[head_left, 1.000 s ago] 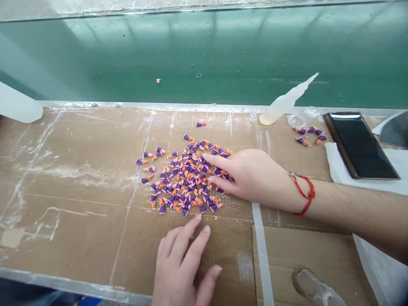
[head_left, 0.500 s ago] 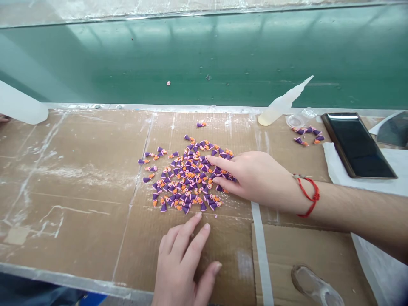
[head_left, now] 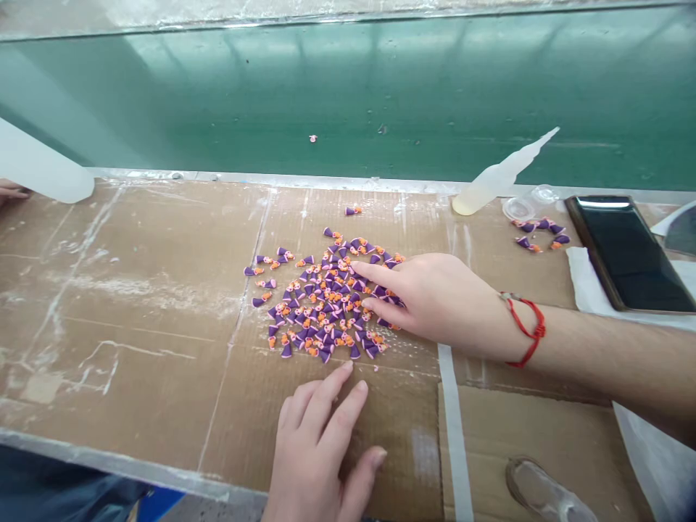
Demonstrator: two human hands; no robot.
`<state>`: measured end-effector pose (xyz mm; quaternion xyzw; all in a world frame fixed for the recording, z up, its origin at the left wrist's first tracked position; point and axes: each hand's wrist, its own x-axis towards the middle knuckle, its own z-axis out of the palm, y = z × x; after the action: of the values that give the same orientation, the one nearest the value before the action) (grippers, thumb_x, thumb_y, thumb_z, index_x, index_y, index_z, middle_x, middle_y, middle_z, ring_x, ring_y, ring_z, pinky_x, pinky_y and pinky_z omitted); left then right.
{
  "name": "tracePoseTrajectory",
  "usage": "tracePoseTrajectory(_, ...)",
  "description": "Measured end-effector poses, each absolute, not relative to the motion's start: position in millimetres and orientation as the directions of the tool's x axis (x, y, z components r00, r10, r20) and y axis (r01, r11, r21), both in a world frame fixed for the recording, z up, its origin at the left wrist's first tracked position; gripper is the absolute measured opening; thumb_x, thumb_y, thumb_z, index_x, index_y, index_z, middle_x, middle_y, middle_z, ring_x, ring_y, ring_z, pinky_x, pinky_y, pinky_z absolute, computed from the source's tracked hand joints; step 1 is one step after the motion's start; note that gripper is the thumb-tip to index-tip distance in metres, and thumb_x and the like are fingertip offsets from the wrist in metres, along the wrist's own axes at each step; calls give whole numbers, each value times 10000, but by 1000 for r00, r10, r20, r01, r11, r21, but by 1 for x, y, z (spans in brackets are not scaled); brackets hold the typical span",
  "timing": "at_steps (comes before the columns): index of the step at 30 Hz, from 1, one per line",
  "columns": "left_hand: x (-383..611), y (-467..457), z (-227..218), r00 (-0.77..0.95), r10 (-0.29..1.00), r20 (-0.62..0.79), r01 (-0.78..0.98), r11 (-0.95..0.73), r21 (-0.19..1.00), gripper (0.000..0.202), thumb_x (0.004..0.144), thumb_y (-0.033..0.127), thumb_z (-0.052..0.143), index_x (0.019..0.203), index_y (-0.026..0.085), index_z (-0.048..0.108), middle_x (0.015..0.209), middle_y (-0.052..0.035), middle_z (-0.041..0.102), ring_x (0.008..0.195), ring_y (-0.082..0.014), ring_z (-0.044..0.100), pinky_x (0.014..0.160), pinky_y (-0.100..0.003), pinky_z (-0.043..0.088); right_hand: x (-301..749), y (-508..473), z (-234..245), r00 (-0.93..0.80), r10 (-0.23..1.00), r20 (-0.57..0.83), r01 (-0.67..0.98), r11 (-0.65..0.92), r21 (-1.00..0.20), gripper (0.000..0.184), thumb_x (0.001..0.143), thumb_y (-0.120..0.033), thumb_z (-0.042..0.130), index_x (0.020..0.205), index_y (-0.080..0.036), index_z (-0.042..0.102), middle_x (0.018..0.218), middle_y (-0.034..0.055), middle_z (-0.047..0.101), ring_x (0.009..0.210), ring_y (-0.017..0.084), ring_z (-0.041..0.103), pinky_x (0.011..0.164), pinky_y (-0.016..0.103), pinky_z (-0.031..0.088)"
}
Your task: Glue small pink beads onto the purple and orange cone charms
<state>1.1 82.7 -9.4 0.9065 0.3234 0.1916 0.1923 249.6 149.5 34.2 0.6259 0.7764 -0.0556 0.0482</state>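
Observation:
Small purple-and-orange figurines with pink edging (head_left: 326, 304) lie in a loose heap on the cardboard-covered table (head_left: 152, 391). My right hand (head_left: 435, 297), with a red cord bracelet (head_left: 536, 332) at the wrist, reaches in over the heap's right side. Its index finger and thumb are stretched out and apart, their tips among the figurines; the other fingers are hidden under the palm. I cannot see anything held between them. My left hand (head_left: 320, 442) rests just below the heap's near edge, fingers spread and holding nothing, a fingertip close to the nearest figurines.
Right of the heap lie a squeeze bottle (head_left: 489, 185), a clear small container (head_left: 519, 209), several more figurines (head_left: 538, 233) and a phone (head_left: 634, 250). Nearer stands a clear object (head_left: 544, 489). At far left, another person's hand (head_left: 11, 191) is beside a white bottle (head_left: 43, 163).
The view has shifted, so the table's things appear slightly further right. Against the heap, my right hand's fingertips sit a little further left. My left hand keeps its spread pose.

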Motion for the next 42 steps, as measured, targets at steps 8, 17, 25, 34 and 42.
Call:
tracePoseTrajectory(8,-1,82,-11,724,646,241,489,-727,482,400,984,331,519,1340,154,556,1406,-137,576,1160,-265,526,936,-373,436,250,148,33,-225,968,-108,974,225,-14,417,980,-424,480,1302,-206,633,614,25,633,513,141,484,530,271,158)
tracePoseTrajectory(17,-3,84,-12,742,624,245,469,-744,476,422,983,343,523,1350,136,551,1427,-141,554,1158,-259,516,928,-362,436,239,151,33,-244,959,-145,970,240,-42,423,969,-421,487,1315,-227,633,642,35,667,525,147,492,535,271,162)
tracePoseTrajectory(25,-4,83,-13,738,623,260,466,-748,472,420,981,348,524,1340,133,561,1412,-148,565,1136,-257,532,913,-357,446,239,148,31,-268,955,-126,963,263,-57,391,983,-427,463,1280,-246,642,638,27,660,520,136,475,539,264,150)
tracePoseTrajectory(34,-3,83,-12,731,636,245,475,-734,486,432,963,344,555,1342,139,569,1408,-149,582,1135,-263,552,907,-364,456,244,148,29,-276,955,-110,961,272,-49,363,983,-381,462,1234,-211,660,584,18,614,483,135,419,523,276,139)
tracePoseTrajectory(42,-3,83,-12,732,635,247,470,-733,491,440,965,354,553,1348,139,565,1411,-149,581,1141,-263,550,913,-366,455,243,147,33,-266,957,-113,964,261,-55,354,971,-381,490,1230,-213,665,589,21,629,490,141,455,526,275,145)
